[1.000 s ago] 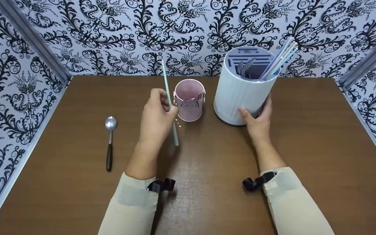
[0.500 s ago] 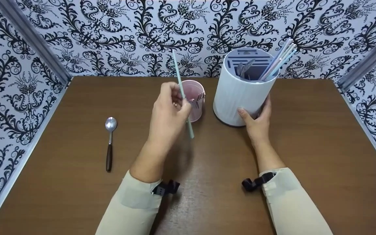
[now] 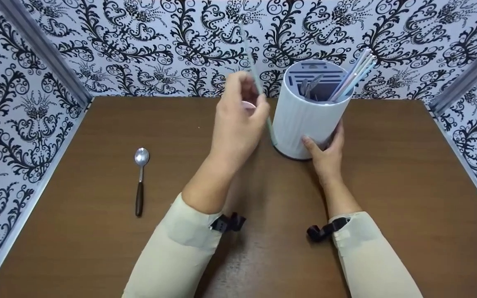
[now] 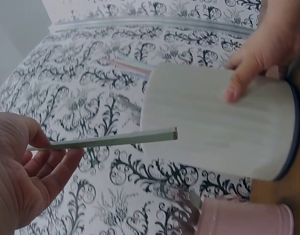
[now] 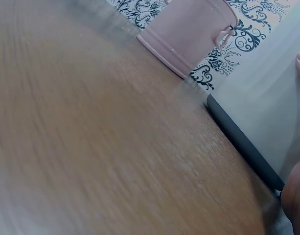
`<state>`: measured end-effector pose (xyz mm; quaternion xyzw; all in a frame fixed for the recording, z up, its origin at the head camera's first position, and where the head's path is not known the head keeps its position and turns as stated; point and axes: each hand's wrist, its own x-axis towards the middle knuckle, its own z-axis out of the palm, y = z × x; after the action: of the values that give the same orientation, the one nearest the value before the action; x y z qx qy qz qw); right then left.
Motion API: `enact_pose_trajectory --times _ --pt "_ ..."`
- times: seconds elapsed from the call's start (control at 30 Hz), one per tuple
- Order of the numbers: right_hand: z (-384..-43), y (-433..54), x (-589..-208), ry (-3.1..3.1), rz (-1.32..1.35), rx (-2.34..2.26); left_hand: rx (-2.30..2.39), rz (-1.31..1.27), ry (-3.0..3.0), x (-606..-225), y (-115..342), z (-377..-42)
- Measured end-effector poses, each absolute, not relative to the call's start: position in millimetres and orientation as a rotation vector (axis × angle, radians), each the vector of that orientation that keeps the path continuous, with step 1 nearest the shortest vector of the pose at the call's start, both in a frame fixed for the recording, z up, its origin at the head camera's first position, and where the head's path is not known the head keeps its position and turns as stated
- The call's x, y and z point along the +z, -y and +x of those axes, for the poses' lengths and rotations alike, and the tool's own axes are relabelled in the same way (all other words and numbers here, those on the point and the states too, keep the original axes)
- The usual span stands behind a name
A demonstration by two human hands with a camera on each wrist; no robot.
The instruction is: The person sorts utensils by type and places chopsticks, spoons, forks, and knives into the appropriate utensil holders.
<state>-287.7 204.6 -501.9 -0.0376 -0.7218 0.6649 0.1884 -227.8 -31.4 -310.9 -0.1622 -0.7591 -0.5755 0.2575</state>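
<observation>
My left hand (image 3: 238, 126) pinches a pale green chopstick (image 4: 120, 140) between thumb and fingers. It is raised in front of the back wall, tilted, with its lower end near the left side of a white utensil holder (image 3: 304, 128). My right hand (image 3: 328, 161) grips the lower front right of that holder, thumb on its front and the other fingers mostly hidden behind. Several pastel chopsticks (image 3: 356, 76) lean to the right in its open compartment, and metal cutlery (image 3: 311, 86) stands beside them. Behind my left hand a pink bucket (image 5: 189, 36) is mostly hidden in the head view.
A spoon (image 3: 139, 182) with a dark handle lies on the left of the brown table (image 3: 77, 231). Fork heads (image 4: 183, 204) stick out of the pink bucket. Slots cover the back of the holder's top. Patterned walls (image 3: 147, 41) enclose the table behind and at both sides.
My left hand has carried the chopstick up and to the right, from left of the pink bucket to in front of it, close to the holder. The right hand stays on the holder.
</observation>
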Motion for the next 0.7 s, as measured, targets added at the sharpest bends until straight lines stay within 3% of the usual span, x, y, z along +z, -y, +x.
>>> enact_pose_trajectory --times 0.7 --pt "-283 -205 -501 2.078 -0.08 1.824 -1.505 -0.746 1.976 -269 -33 -236"
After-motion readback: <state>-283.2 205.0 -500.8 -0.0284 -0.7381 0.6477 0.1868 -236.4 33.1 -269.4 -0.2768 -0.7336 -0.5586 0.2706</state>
